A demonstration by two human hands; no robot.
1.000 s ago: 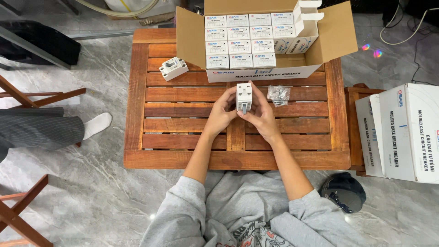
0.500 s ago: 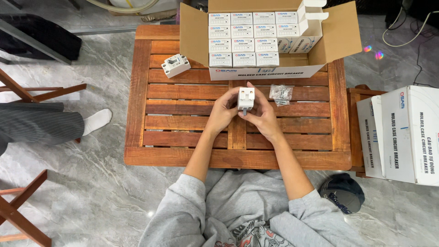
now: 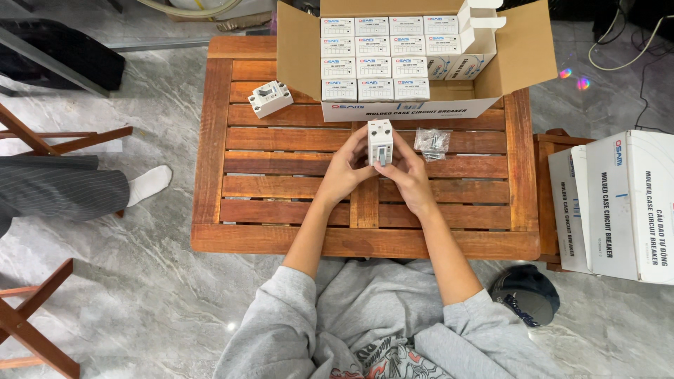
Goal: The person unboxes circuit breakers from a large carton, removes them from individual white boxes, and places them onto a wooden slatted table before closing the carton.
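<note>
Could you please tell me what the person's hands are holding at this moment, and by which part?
Both hands, left hand and right hand, hold one small white breaker unit upright above the wooden table, fingertips on its lower sides.

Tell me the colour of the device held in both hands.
White, with a darker slot on its face; the circuit breaker shows best in the head view, over the wooden slatted table.

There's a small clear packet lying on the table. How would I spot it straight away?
Start at the slatted wooden table and find the big open cardboard box at its far edge. Just in front of that box, right beside the person's right hand, lies the clear plastic bag. Unlike the white blocks around it, it is see-through and crinkled.
</note>
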